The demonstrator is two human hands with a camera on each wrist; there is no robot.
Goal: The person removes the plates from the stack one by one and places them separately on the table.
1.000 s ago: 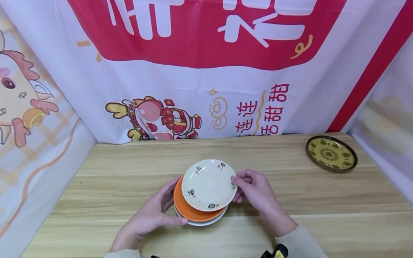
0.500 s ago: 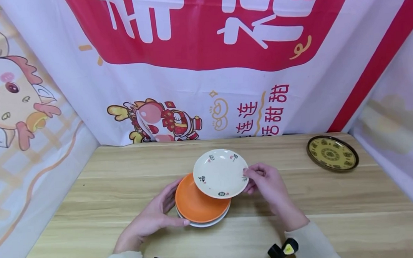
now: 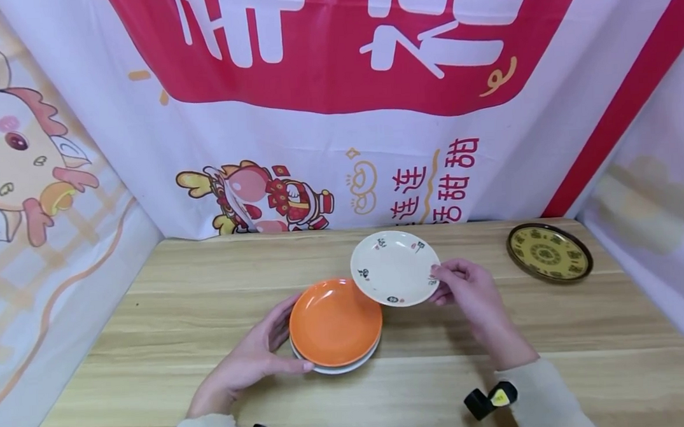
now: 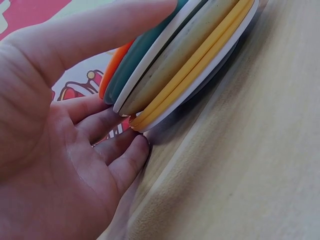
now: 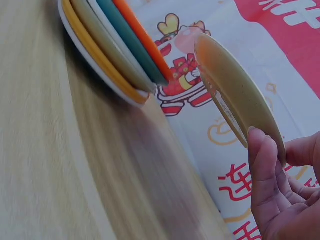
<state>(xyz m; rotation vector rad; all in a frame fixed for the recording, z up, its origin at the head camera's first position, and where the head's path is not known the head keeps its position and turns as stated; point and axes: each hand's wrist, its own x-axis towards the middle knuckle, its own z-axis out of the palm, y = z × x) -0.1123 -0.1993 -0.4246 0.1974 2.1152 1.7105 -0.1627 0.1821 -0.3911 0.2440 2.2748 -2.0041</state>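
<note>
My right hand [image 3: 466,291] pinches the right rim of a white plate [image 3: 394,267] with small printed figures, thumb on top and fingers beneath. In the right wrist view, that plate [image 5: 240,85] hangs raised off the stack, its underside showing. My left hand [image 3: 262,351] grips the left side of the plate stack, thumb at the near edge and fingers behind. An orange plate [image 3: 335,322] tops the stack. Below it, in the left wrist view, are a teal plate [image 4: 140,55], white and tan rims, and a yellow plate [image 4: 200,60] near the bottom.
A yellow-green plate with a dark brown rim [image 3: 549,253] lies at the back right of the wooden table [image 3: 153,349]. A printed white and red cloth [image 3: 338,131] hangs along the table's back edge, with more cloth at both sides.
My right hand has carried the white plate up and to the right, off the stack, uncovering the orange plate. My left hand stays at the stack's side.
</note>
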